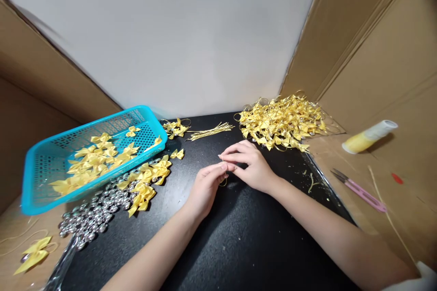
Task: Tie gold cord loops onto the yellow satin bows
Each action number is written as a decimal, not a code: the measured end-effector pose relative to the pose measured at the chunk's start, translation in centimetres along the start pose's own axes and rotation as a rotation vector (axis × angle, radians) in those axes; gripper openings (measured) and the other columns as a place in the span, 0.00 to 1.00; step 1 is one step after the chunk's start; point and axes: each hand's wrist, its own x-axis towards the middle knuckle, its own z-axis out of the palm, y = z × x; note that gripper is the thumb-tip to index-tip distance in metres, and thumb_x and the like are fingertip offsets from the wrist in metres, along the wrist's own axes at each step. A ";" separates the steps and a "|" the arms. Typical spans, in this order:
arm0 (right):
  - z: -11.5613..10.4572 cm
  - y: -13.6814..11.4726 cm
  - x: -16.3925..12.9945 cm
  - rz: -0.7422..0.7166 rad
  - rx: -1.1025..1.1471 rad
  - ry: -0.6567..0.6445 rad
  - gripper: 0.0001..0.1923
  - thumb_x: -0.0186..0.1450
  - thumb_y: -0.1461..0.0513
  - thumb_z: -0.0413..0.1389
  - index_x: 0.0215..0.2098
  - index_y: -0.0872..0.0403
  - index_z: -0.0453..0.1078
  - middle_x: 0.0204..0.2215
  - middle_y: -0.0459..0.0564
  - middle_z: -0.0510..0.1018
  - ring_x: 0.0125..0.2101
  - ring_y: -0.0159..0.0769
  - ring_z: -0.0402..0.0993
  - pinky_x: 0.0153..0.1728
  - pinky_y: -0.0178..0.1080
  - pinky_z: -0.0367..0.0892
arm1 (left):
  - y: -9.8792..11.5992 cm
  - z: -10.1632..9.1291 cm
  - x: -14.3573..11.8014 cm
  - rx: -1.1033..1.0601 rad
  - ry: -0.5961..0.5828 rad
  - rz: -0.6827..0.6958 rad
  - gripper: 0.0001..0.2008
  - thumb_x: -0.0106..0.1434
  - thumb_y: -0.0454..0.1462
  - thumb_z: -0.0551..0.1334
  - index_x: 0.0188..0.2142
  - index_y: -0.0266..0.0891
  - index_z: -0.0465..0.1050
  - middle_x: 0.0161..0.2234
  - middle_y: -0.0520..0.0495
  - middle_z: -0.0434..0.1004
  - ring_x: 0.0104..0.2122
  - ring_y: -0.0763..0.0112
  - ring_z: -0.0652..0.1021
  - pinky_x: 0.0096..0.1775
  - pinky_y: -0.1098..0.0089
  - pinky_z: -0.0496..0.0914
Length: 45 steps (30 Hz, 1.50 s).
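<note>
Over the black tabletop (239, 241), my left hand (207, 186) and my right hand (254, 168) meet fingertip to fingertip. A thin gold cord (223, 183) is pinched between them, with a small loop of it showing below the fingers. My left thumb and forefinger are closed on the cord. The right thumb and fingers also close at the same spot; most of the cord is hidden there. Just beyond the hands lies a bundle of cut gold cords (211, 132). A single yellow bow (177, 154) rests left of it.
At left, a blue basket (32, 182) holds yellow bows. Silver bells (94, 213) and more bows (143, 191) lie before it. A heap of bows with cord loops (280, 120) sits back right. Pink-handled snips (362, 192) and a thread spool (370, 136) lie on cardboard at right.
</note>
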 end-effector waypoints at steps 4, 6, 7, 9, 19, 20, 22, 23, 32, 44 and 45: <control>-1.1 0.0 0.5 -0.024 0.022 -0.127 0.09 0.63 0.66 0.60 0.38 0.47 0.79 0.39 0.47 0.82 0.42 0.40 0.72 0.47 0.48 0.63 | 0.4 0.0 -0.2 0.012 -0.043 -0.048 0.08 0.48 0.40 0.71 0.24 0.37 0.83 0.28 0.45 0.81 0.32 0.69 0.73 0.37 0.71 0.67; -1.5 0.0 0.6 -0.027 0.026 -0.151 0.06 0.63 0.67 0.60 0.34 0.49 0.78 0.38 0.47 0.81 0.41 0.39 0.72 0.47 0.48 0.62 | 0.7 -0.1 -0.2 0.013 -0.078 -0.087 0.07 0.48 0.40 0.71 0.23 0.37 0.82 0.28 0.45 0.80 0.32 0.69 0.73 0.37 0.71 0.67; -1.6 -0.1 0.7 -0.022 0.033 -0.158 0.06 0.63 0.67 0.60 0.32 0.50 0.77 0.37 0.47 0.81 0.41 0.39 0.72 0.47 0.47 0.62 | 0.8 -0.1 -0.2 0.018 -0.093 -0.104 0.07 0.48 0.40 0.71 0.23 0.37 0.82 0.27 0.45 0.80 0.32 0.69 0.74 0.37 0.71 0.67; -1.9 -0.3 0.8 0.000 0.055 -0.168 0.06 0.63 0.67 0.59 0.30 0.52 0.75 0.36 0.47 0.80 0.41 0.38 0.72 0.47 0.47 0.62 | 1.1 -0.3 -0.2 0.030 -0.109 -0.124 0.07 0.49 0.40 0.70 0.23 0.37 0.82 0.27 0.46 0.79 0.32 0.68 0.74 0.37 0.70 0.67; -4.0 -1.6 1.7 0.054 0.075 -0.259 0.06 0.65 0.67 0.56 0.30 0.54 0.69 0.36 0.49 0.78 0.42 0.37 0.69 0.47 0.42 0.63 | 1.7 -0.7 0.2 0.058 -0.054 -0.098 0.09 0.50 0.42 0.70 0.25 0.37 0.81 0.30 0.47 0.80 0.35 0.68 0.74 0.36 0.71 0.66; -4.3 -1.7 1.7 0.084 0.070 -0.285 0.05 0.65 0.66 0.55 0.30 0.55 0.69 0.35 0.49 0.77 0.41 0.37 0.69 0.46 0.41 0.63 | 1.6 -0.7 0.2 0.086 -0.064 -0.081 0.10 0.51 0.43 0.69 0.25 0.37 0.81 0.31 0.46 0.81 0.36 0.66 0.74 0.36 0.71 0.66; -4.7 -1.9 1.7 0.166 0.070 -0.348 0.05 0.65 0.66 0.56 0.31 0.55 0.70 0.33 0.48 0.77 0.37 0.35 0.70 0.43 0.39 0.64 | 1.5 -0.9 0.2 0.190 -0.082 -0.027 0.11 0.55 0.43 0.67 0.26 0.38 0.82 0.35 0.43 0.83 0.39 0.63 0.76 0.39 0.69 0.67; -4.9 -2.0 1.7 0.210 0.077 -0.378 0.04 0.64 0.67 0.56 0.31 0.55 0.71 0.32 0.48 0.77 0.35 0.34 0.70 0.41 0.38 0.64 | 1.5 -0.9 0.1 0.270 -0.084 0.018 0.12 0.57 0.44 0.65 0.27 0.38 0.82 0.37 0.42 0.84 0.42 0.60 0.77 0.41 0.67 0.67; -5.8 -2.9 1.8 0.236 0.010 -0.409 0.06 0.63 0.69 0.55 0.30 0.56 0.72 0.30 0.47 0.77 0.33 0.32 0.72 0.38 0.36 0.65 | 5.6 -2.0 -0.8 1.355 -0.261 0.545 0.14 0.66 0.43 0.58 0.42 0.41 0.81 0.53 0.41 0.79 0.48 0.54 0.78 0.51 0.52 0.68; -7.5 -2.9 1.8 0.277 -0.150 -0.456 0.06 0.63 0.69 0.54 0.30 0.56 0.71 0.29 0.47 0.77 0.31 0.32 0.71 0.35 0.36 0.64 | 6.9 -3.1 -3.1 1.814 -0.276 0.146 0.28 0.65 0.48 0.58 0.61 0.40 0.67 0.68 0.35 0.54 0.58 0.45 0.72 0.58 0.50 0.67; -7.8 -2.6 1.8 0.292 -0.168 -0.455 0.06 0.63 0.68 0.54 0.29 0.56 0.71 0.29 0.47 0.77 0.31 0.33 0.71 0.35 0.36 0.64 | 6.9 -3.0 -3.1 1.812 -0.293 0.149 0.27 0.65 0.48 0.58 0.60 0.40 0.69 0.67 0.35 0.58 0.58 0.46 0.73 0.58 0.51 0.67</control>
